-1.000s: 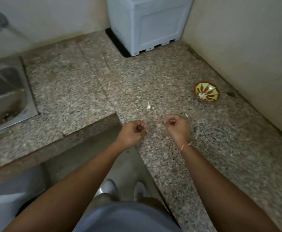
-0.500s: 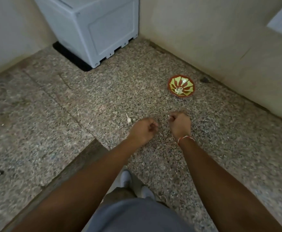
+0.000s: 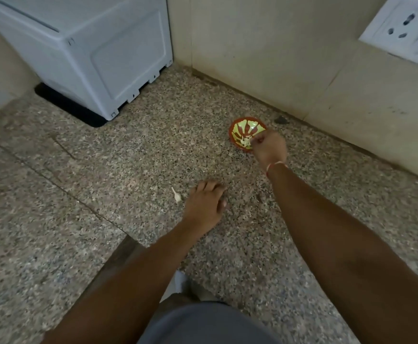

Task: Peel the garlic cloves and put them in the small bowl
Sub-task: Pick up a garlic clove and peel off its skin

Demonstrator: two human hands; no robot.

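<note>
The small red bowl (image 3: 237, 129) with a yellow-green pattern stands on the granite counter near the right wall and holds a few pale garlic cloves (image 3: 244, 141). My right hand (image 3: 269, 147) reaches over the bowl's near rim, fingers pinched together on a small pale clove just above the ones inside. My left hand (image 3: 204, 204) rests palm down on the counter closer to me, fingers loosely apart, nothing in it. A pale garlic piece with a thin stem (image 3: 177, 194) lies on the counter just left of that hand.
A white plastic box (image 3: 98, 53) on a black mat stands at the back left. Walls close the corner at the back and right, with a white socket plate (image 3: 406, 28) at upper right. The counter edge (image 3: 118, 254) steps down towards my body.
My right hand has moved from beside the left hand up and right to the bowl. My left hand has unclenched and flattened onto the counter. The view has shifted to the right.
</note>
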